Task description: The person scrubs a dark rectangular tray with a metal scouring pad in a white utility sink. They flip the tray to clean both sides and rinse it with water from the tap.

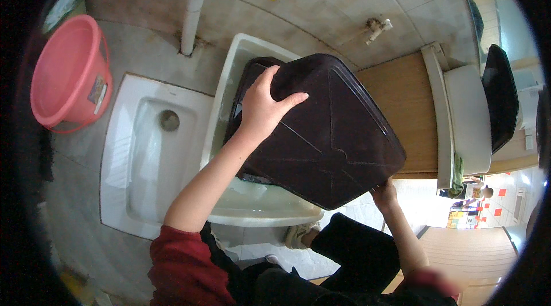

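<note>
A dark brown plastic tray (340,121), turned so that its ribbed underside faces me, is held tilted over a white basin (215,112) containing water. My left hand (262,103) grips its left side, thumb spread across the underside and the other fingers mostly out of sight. My right hand (384,194) has hold of the lower right corner, its fingertips hidden behind the tray. Beneath, a second dark tray (238,110) shows in part inside the basin; the rest of it is covered.
To the left, a white squat toilet (189,133) adjoins the basin, with a pink bucket (69,73) beyond. A pipe (196,9) and a tap (378,30) are at the wall. Right stands a wooden cabinet (400,112) under a washbasin (467,112), with a black tray (499,99) on top.
</note>
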Demonstrator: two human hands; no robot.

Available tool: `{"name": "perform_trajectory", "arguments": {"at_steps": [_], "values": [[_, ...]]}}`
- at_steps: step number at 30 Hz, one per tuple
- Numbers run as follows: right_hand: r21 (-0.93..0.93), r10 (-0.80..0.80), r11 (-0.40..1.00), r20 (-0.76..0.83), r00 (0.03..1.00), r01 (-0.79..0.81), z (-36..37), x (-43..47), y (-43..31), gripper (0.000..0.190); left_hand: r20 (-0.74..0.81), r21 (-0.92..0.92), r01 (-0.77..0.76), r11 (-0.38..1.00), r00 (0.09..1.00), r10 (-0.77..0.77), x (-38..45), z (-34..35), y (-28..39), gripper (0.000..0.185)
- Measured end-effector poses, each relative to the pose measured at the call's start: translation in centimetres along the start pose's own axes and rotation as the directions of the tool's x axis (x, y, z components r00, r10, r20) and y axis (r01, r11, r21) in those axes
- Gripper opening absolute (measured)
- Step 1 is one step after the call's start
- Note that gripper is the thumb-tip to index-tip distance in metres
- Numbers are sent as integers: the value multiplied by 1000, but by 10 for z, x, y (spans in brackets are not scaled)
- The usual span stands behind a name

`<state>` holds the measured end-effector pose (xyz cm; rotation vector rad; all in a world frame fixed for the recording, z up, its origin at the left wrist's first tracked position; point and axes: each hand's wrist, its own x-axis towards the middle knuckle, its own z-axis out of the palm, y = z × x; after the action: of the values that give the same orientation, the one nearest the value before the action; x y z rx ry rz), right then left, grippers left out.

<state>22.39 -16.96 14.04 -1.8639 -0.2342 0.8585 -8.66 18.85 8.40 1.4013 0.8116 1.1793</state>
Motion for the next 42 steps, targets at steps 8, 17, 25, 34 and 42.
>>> {"name": "perform_trajectory", "arguments": {"at_steps": [8,17,25,34,42], "values": [[136,-190,971,-48,981,195,12,-33,-42,74,168,-346,112,931,984,-56,-2,-5,-39,62],[199,-489,864,102,867,464,-13,-39,-53,46,184,-490,108,865,983,-18,-20,1,-62,58],[-712,-454,539,206,867,451,16,-70,-76,32,316,-323,105,940,949,3,-29,11,-72,68],[-815,-355,258,420,835,519,97,-63,-83,43,270,-225,-46,973,957,107,-33,37,-71,71],[-851,-390,141,422,819,505,124,-46,-86,40,212,-227,49,973,977,0,-4,51,-122,36]]}}
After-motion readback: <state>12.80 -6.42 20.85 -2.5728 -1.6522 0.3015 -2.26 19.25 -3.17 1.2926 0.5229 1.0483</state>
